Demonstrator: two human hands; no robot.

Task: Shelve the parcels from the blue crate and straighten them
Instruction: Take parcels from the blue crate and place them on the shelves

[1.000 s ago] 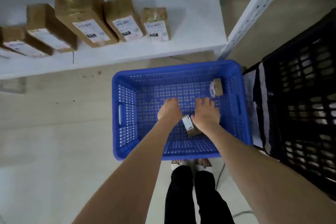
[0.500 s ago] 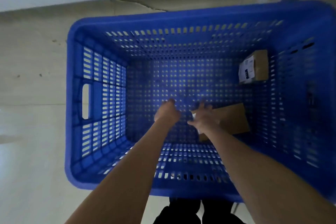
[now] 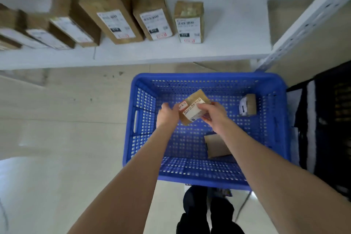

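Observation:
A small brown labelled parcel (image 3: 191, 108) is held above the blue crate (image 3: 144, 83), tilted, between both hands. My left hand (image 3: 167, 115) presses its left side and my right hand (image 3: 213, 115) grips its right side. Two more parcels lie in the crate: a small one (image 3: 247, 104) against the right wall and a flat one (image 3: 216, 146) under my right forearm, partly hidden. Several labelled brown parcels stand in a row on the white shelf (image 3: 228, 47); the rightmost parcel (image 3: 189, 23) stands upright.
The shelf's white upright post (image 3: 303, 23) rises at the right. A black crate (image 3: 334, 129) stands right of the blue one. Pale floor (image 3: 57, 119) lies to the left. The shelf has bare room right of the last parcel.
Both hands have lifted a small parcel out of the crate's bottom and hold it above the crate. The view has pulled back and up, so the shelf shows again.

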